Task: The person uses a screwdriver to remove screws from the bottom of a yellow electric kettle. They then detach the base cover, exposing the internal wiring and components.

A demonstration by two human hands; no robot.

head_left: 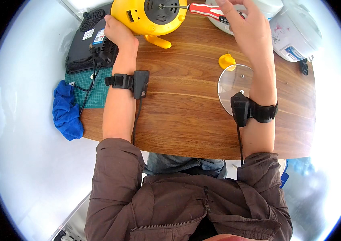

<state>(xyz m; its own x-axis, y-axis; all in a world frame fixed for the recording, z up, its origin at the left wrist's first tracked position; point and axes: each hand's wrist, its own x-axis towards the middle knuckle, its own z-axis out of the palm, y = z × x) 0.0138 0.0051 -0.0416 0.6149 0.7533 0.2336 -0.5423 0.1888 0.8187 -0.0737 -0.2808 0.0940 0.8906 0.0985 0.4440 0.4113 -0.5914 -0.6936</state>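
A yellow electric pot lies tipped at the far edge of the view, its round black vented base facing up and a yellow handle sticking out toward me. My left hand grips its left side; some fingers are hidden behind the body. With my right hand I hold a screwdriver by its red and white handle. Its shaft runs left, and the tip meets the base near a hole in the middle. Beneath my right forearm is a round glass lid, with a yellow lid knob beside it.
On the left, an upturned black induction cooker rests partly on a green cutting mat, with a black cord and a blue cloth nearby. A white rice cooker stands at the far right of the wooden table, next to another white appliance.
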